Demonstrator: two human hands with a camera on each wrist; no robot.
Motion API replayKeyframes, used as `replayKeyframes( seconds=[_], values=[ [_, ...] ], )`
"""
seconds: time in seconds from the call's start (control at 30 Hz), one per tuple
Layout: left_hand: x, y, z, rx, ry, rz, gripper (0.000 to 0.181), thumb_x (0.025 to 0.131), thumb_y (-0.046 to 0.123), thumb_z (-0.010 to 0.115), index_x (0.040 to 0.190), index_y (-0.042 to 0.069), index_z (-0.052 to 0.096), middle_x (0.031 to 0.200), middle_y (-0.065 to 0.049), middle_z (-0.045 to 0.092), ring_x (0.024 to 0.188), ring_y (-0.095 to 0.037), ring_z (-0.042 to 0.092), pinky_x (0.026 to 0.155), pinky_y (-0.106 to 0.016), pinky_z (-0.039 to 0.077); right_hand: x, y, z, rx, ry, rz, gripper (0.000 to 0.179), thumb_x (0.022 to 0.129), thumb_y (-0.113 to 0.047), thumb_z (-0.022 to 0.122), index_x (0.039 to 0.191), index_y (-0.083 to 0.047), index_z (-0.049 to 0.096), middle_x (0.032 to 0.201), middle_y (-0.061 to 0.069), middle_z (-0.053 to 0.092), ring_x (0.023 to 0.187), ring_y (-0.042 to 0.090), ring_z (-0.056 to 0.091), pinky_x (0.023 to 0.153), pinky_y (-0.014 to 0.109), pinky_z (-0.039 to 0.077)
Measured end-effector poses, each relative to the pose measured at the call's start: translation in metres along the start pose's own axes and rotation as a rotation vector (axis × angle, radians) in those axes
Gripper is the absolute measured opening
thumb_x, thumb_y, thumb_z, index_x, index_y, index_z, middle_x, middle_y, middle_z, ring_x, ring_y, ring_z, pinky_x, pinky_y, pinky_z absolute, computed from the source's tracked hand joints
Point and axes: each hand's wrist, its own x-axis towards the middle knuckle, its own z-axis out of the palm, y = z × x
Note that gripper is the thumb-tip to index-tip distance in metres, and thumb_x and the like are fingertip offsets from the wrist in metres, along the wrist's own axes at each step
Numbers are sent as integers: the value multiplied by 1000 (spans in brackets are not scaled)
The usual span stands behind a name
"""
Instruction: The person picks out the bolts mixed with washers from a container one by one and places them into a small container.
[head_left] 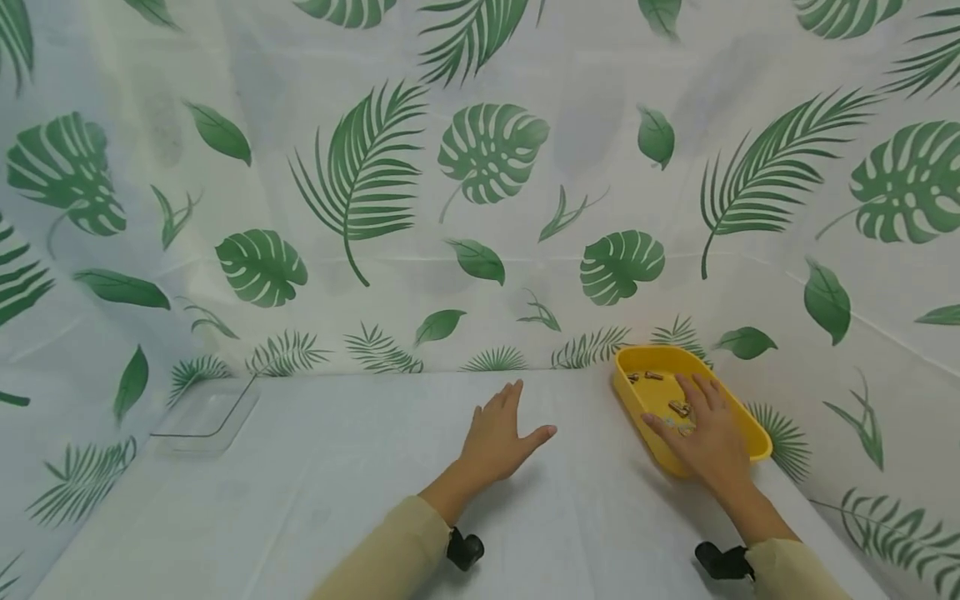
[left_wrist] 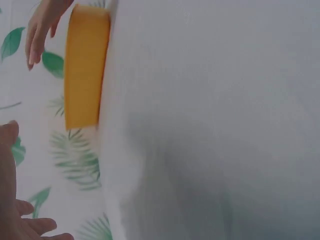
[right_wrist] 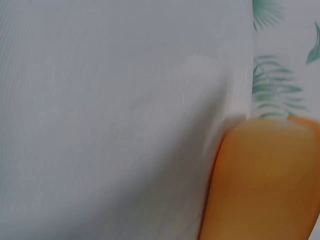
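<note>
A yellow tray [head_left: 652, 442] stands at the right of the white table in the head view. Small coppery metal pieces [head_left: 679, 408] lie inside it, too small to name for sure, along with some pale bits. Above the tray's near part hovers my right hand [head_left: 708, 433], fingers spread and holding nothing. My left hand [head_left: 495, 437] is over the middle of the table, empty, with the thumb held away from the fingers. In the left wrist view the tray's side [left_wrist: 86, 70] shows beyond the left hand [left_wrist: 20, 220]. The right wrist view catches only the tray's outer wall [right_wrist: 265, 185].
A clear plastic container [head_left: 206, 417] sits at the table's far left. The white-covered table [head_left: 337, 475] meets a leaf-patterned sheet [head_left: 510, 317] at the back and sides. A black wrist device [head_left: 467, 550] is worn on each arm.
</note>
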Motion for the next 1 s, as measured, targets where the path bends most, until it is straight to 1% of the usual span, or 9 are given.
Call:
replayKeyframes(
  seconds=[0.13, 0.2, 0.27, 0.4, 0.53, 0.63, 0.73, 0.87, 1.0],
  values=[
    [10, 21, 21, -52, -22, -18, 89, 94, 66, 55, 161, 17, 25, 166, -7, 33, 152, -26, 36, 124, -49, 32, -1, 21, -6, -28, 55, 127, 95, 88, -63, 65, 156, -4, 34, 160, 31, 29, 150, 53, 19, 116, 75, 18],
    [15, 31, 32, -95, -33, -31, 87, 95, 65, 55, 162, 19, 24, 167, -4, 32, 152, -23, 35, 124, -44, 33, -1, 30, -9, -9, 62, 172, 94, 90, -62, 63, 156, -4, 33, 160, 31, 27, 150, 54, 18, 118, 74, 16],
    [19, 40, 43, -148, -37, -39, 84, 95, 62, 57, 161, 21, 25, 167, -1, 31, 153, -21, 34, 124, -40, 33, -2, 38, -10, 22, 58, 190, 92, 91, -59, 63, 157, -3, 31, 160, 32, 27, 149, 54, 19, 119, 73, 16],
    [26, 58, 63, -277, -27, -38, 78, 97, 56, 59, 161, 24, 26, 166, 4, 32, 153, -17, 34, 125, -38, 32, -2, 52, -9, 69, 53, 191, 88, 94, -51, 64, 157, -2, 30, 160, 32, 28, 146, 53, 25, 119, 71, 19],
    [35, 76, 81, -413, -23, -42, 76, 97, 52, 61, 160, 26, 28, 165, 6, 35, 152, -16, 35, 124, -37, 33, -2, 60, -10, 163, 50, 273, 86, 95, -45, 67, 159, -3, 27, 161, 30, 28, 147, 52, 26, 120, 69, 21],
    [40, 89, 94, -488, -43, -41, 76, 96, 51, 62, 160, 27, 28, 165, 7, 34, 152, -14, 34, 124, -37, 32, -3, 67, -12, 243, 22, 364, 87, 96, -43, 66, 161, -6, 21, 164, 28, 23, 150, 51, 24, 121, 68, 21],
    [45, 100, 107, -544, -75, -14, 78, 96, 50, 61, 161, 26, 25, 166, 8, 30, 154, -13, 30, 126, -36, 29, -5, 77, -12, 314, -19, 412, 86, 98, -42, 63, 163, -9, 15, 167, 25, 17, 153, 50, 17, 121, 68, 18],
    [49, 108, 121, -633, -92, 7, 81, 97, 49, 61, 162, 25, 21, 168, 7, 26, 155, -13, 27, 127, -35, 26, -10, 88, -12, 378, -78, 423, 89, 99, -46, 59, 164, -13, 8, 168, 22, 12, 155, 49, 10, 122, 69, 12],
    [52, 112, 133, -710, -85, -23, 83, 96, 48, 62, 163, 26, 19, 168, 5, 26, 155, -15, 26, 127, -37, 25, -16, 94, -12, 408, -116, 419, 92, 98, -48, 60, 163, -12, 6, 168, 23, 9, 155, 49, 6, 121, 71, 8]
  ],
)
